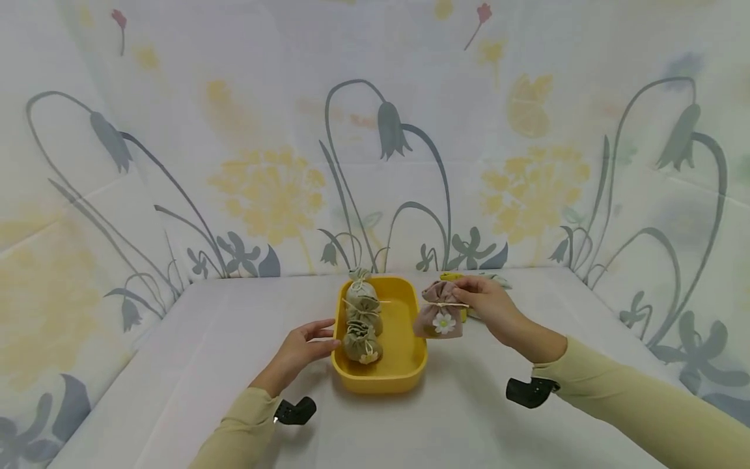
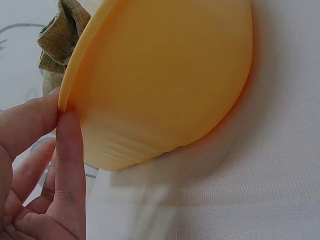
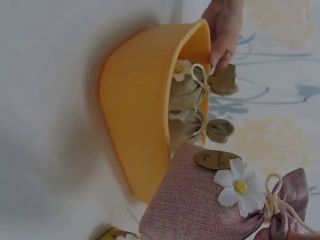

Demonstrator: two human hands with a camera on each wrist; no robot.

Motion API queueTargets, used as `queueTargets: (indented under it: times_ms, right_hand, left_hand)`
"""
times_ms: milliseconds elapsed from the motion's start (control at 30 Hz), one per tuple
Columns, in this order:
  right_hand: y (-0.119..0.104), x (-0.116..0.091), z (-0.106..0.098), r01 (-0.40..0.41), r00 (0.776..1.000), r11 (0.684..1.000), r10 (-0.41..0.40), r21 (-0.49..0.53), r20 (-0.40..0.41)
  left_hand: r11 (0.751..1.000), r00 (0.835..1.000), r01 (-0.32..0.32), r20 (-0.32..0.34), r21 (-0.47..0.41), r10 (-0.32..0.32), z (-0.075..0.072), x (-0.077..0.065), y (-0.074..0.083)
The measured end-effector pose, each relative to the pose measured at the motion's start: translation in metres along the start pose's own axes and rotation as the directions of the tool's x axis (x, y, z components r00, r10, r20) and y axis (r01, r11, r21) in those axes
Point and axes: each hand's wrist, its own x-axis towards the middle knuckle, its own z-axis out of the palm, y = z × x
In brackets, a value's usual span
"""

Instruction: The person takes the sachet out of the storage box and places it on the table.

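Between the right fingers (image 1: 469,283), white-flowered mauve pouch (image 3: 197,204)

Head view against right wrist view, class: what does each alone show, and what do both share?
Only the head view shows pale sleeves and black wrist devices. Only the right wrist view shows dark lettering on the oval tag of the mauve pouch. Both show the left hand at the yellow tub, green pouches inside it, and the right hand holding the mauve pouch.
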Motion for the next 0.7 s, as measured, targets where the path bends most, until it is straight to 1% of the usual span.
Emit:
queueTargets:
  times_ms: [200,367,600,700]
  right_hand:
    - [0.009,-0.004,-0.015,0.001,0.999,0.999,-0.002,-0.035,-0.047]
    - [0.021,-0.001,-0.024,-0.007,0.998,0.999,0.004,-0.047,-0.069]
    - [0.045,0.010,-0.026,0.001,0.998,1.000,-0.002,-0.025,-0.068]
    - [0.053,0.016,-0.024,0.012,0.996,1.000,-0.012,-0.005,-0.084]
  left_hand:
    - [1.000,1.000,0.005,-0.007,0.000,-0.005,0.002,0.001,0.001]
    - [1.000,1.000,0.012,-0.012,-0.003,-0.012,0.001,0.002,0.001]
    - [1.000,0.999,-0.030,0.018,-0.009,0.030,0.000,0.000,0.000]
    - [1.000,1.000,-0.020,0.013,-0.011,0.020,0.000,0.001,-0.001]
